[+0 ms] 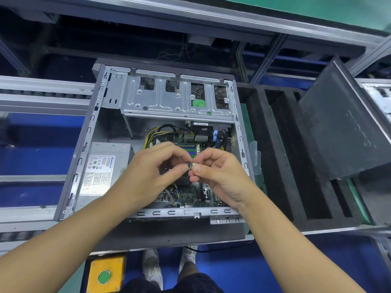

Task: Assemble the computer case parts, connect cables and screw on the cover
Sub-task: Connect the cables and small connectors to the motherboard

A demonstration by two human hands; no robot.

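– Both hands pinch one small part. The left hand [156, 172] grips a bundle of thin coloured wires [189, 166] between thumb and forefinger. The right hand [220, 176] holds the pale connector [194, 165] at the end of those wires, with the thumb on the near side and the fingers curled.

– Where is that connector?

– Held up over the open computer case [84, 166], above the motherboard [190, 196]. As far as I can tell, it touches only the fingers. Where the wires run from there is hidden behind the left hand.

– And the case?

– It lies on its side on a dark foam pad [169, 235], open face up. A grey power supply [101, 172] with a label on top sits in the near-left corner. A metal drive cage [169, 100] spans the far end, and yellow and black cables [157, 132] are bunched just below it.

– The cover?

– A dark side panel [342, 132] leans tilted at the right, apart from the case. It rests on a black foam tray [275, 149] with long slots.

– Anything nearer?

– A yellow box with a green button [104, 275] at the lower left, and the person's pale shoes [151, 269] on the blue floor.
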